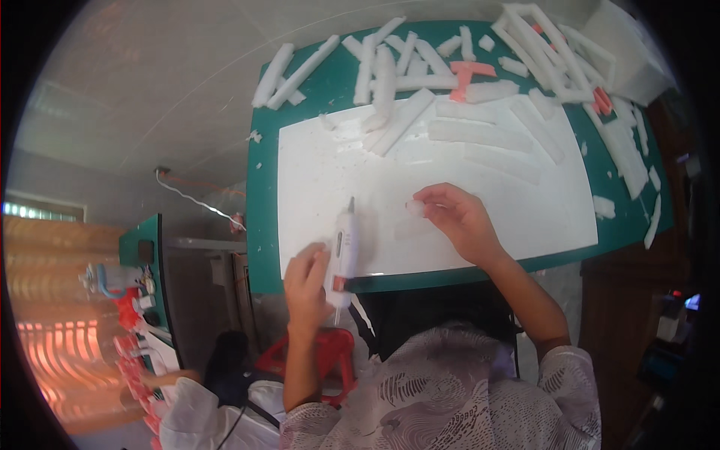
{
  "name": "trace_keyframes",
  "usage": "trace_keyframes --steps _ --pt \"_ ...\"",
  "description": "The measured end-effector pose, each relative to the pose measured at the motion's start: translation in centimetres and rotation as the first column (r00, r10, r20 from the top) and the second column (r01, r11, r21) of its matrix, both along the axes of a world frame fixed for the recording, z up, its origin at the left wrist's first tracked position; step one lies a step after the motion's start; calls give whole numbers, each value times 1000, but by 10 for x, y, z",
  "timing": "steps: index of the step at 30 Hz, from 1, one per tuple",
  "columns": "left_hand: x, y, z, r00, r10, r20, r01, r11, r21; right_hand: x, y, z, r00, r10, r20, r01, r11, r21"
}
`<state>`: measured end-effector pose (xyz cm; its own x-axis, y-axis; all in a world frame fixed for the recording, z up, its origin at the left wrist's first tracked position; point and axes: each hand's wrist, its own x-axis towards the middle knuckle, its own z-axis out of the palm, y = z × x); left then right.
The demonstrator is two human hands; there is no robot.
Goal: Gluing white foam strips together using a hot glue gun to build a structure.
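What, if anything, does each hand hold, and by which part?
Left hand: white plastic glue gun, by its rear left side. Right hand: small whitish piece, pinched by its right edge.

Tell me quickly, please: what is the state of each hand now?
Left hand: closed, holding the white grey-tipped tool.
Right hand: closed in a pinch, holding a small white piece.

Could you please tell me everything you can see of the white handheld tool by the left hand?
The white handheld tool is slim and looks like plastic, with a narrow grey tip, a dark slot along its body and a reddish patch near its lower end. A thin pale length extends below; cord or stick, I cannot tell. The left hand grips its lower part, tip pointing away from the person, partly over the white board.
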<state>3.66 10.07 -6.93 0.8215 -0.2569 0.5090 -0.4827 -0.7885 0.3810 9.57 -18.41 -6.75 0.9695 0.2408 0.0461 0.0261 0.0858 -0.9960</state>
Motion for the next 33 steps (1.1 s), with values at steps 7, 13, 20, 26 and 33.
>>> trace_keyframes --steps 7,13,20,26,33 --pt "22 9 12 995 54 -88 -48 996 74 -5 3 2 995 3 95 11 988 -153" --pt "20 9 5 995 74 -68 -76 997 -21 -8 9 17 988 89 123 -41 938 -345" --pt "16 7 0 997 73 -1 -73 997 -3 -13 4 25 995 27 97 10 932 -362" --pt "15 7 0 997 81 4 -81 997 10 -16 -3 43 975 199 98 -114 831 -544" --pt "14 6 -4 995 101 7 -101 994 42 -23 1 47 891 380 247 -72 656 -751"
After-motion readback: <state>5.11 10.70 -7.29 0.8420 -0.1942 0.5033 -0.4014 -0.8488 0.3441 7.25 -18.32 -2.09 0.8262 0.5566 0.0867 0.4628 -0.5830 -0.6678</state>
